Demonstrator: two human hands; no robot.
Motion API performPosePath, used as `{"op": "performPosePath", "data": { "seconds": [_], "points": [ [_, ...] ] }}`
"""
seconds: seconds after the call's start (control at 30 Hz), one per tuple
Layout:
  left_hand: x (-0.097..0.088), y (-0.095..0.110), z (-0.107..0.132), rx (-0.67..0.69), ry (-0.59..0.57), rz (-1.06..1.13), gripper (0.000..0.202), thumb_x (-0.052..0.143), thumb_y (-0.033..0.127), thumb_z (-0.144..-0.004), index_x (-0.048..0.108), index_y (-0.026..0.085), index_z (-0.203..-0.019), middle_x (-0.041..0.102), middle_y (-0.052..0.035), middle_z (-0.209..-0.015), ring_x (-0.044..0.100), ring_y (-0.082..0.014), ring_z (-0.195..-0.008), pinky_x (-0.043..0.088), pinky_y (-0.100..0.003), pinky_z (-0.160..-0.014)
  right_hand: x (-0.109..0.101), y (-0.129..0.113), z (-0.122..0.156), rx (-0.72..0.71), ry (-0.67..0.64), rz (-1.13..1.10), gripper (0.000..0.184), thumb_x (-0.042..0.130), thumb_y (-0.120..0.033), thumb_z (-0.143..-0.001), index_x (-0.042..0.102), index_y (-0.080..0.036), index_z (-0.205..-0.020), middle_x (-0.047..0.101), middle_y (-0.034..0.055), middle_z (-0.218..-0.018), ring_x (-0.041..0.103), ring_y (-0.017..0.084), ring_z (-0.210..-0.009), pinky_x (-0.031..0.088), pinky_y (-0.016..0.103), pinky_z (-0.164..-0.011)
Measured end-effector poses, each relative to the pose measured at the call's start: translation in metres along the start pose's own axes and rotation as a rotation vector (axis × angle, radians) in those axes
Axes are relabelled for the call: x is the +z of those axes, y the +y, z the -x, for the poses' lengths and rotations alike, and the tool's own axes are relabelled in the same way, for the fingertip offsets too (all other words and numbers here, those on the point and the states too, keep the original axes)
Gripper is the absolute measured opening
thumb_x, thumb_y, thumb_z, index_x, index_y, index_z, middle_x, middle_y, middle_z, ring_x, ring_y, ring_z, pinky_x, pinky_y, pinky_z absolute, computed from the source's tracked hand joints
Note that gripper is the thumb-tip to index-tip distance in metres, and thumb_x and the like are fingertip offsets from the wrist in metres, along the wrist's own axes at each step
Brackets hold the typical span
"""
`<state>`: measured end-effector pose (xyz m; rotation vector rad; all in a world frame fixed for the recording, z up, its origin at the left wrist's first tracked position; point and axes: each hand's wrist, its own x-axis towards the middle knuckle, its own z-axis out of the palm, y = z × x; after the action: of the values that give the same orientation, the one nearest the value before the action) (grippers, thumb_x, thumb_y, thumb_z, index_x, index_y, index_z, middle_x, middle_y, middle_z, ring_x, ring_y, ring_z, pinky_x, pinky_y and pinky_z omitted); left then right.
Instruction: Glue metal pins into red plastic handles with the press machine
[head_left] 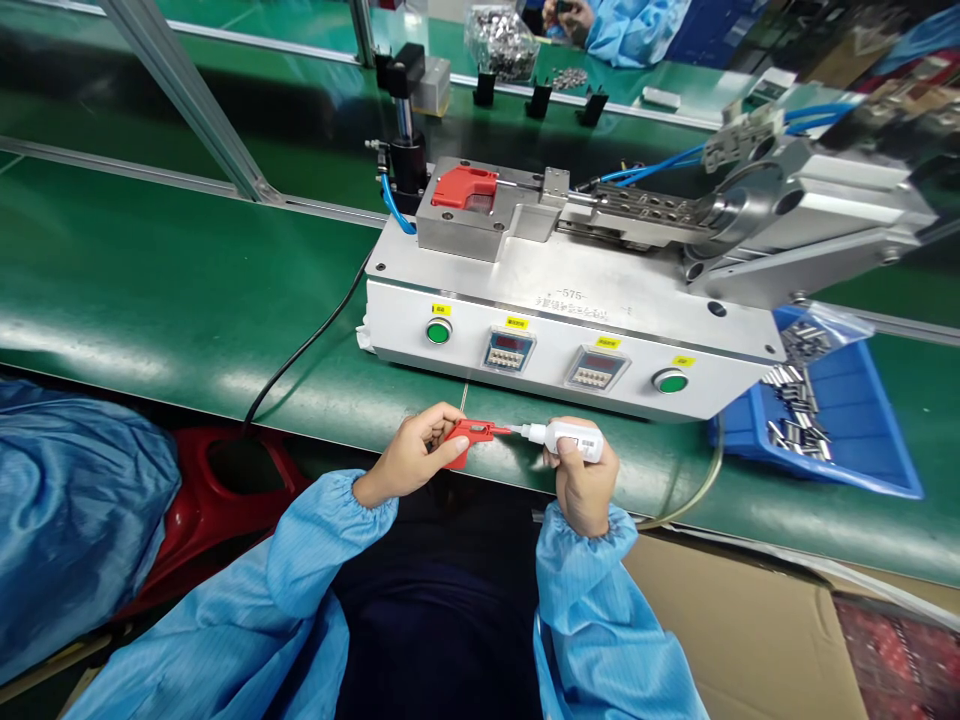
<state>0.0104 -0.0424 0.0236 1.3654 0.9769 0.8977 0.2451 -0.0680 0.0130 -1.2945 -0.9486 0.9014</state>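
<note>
My left hand [411,456] pinches a small red plastic part [470,434] at the near edge of the green belt. My right hand [580,479] is wrapped round a small white squeeze bottle [568,438], its nozzle tip touching the right end of the red part. Both hands sit just in front of a white press machine [555,330]. A second red part [463,187] rests in the machine's metal fixture at top left.
The machine front carries two green buttons [439,331] and two counters. A blue tray [840,425] of small metal pins lies to the right. A black cable [300,355] crosses the belt. A cardboard box [750,620] is below right; another person's sleeve [637,30] is beyond.
</note>
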Motion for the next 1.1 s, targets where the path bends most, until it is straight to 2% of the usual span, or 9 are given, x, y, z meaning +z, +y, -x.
{"op": "performPosePath", "data": {
  "seconds": [0.23,0.4,0.63,0.83,1.1],
  "points": [
    [0.0003,0.0021,-0.0018,-0.018,-0.001,0.065,0.034,0.07,0.051,-0.094,0.067,0.018,-0.101,0.072,-0.0029,-0.08,0.062,-0.0145,-0.066,0.048,-0.025,-0.061,0.0029,-0.008,-0.0025,0.031,-0.009,-0.114,0.046,0.082,-0.063,-0.078,0.068,-0.021,-0.09,0.056,-0.0038,-0.061,0.043,0.011,-0.046,0.04,0.027,-0.047],
    [-0.001,0.0028,-0.0037,-0.045,0.006,0.128,0.04,0.073,0.056,-0.092,0.066,0.017,-0.1,0.075,-0.0053,-0.085,0.067,-0.0163,-0.072,0.051,-0.025,-0.064,0.0022,-0.0094,-0.0043,0.045,-0.028,-0.167,0.051,0.079,-0.069,-0.079,0.066,-0.021,-0.091,0.055,-0.003,-0.059,0.048,0.013,-0.047,0.046,0.03,-0.049],
    [-0.0014,0.0035,-0.0038,-0.068,0.012,0.12,0.045,0.073,0.062,-0.09,0.066,0.018,-0.101,0.074,-0.0035,-0.082,0.065,-0.0153,-0.068,0.051,-0.025,-0.061,0.0011,-0.0077,-0.0037,0.04,-0.089,-0.133,0.049,0.079,-0.069,-0.079,0.066,-0.022,-0.087,0.055,-0.0016,-0.062,0.056,0.017,-0.054,0.05,0.033,-0.053],
    [-0.0024,0.0037,-0.0039,-0.061,0.004,0.098,0.044,0.072,0.06,-0.091,0.066,0.018,-0.101,0.075,-0.0043,-0.084,0.067,-0.0162,-0.071,0.052,-0.025,-0.064,0.0032,-0.0055,-0.0019,0.018,-0.064,-0.106,0.048,0.081,-0.067,-0.078,0.066,-0.022,-0.086,0.063,0.0007,-0.07,0.057,0.017,-0.054,0.05,0.034,-0.053],
    [-0.0016,0.0041,-0.0032,-0.06,0.013,0.099,0.042,0.072,0.058,-0.092,0.066,0.017,-0.102,0.075,-0.0044,-0.083,0.066,-0.0156,-0.07,0.051,-0.025,-0.062,0.0045,-0.0026,-0.0006,-0.02,-0.03,-0.066,0.047,0.08,-0.066,-0.078,0.066,-0.022,-0.084,0.065,0.0006,-0.069,0.059,0.017,-0.051,0.051,0.034,-0.051]
  ]
}}
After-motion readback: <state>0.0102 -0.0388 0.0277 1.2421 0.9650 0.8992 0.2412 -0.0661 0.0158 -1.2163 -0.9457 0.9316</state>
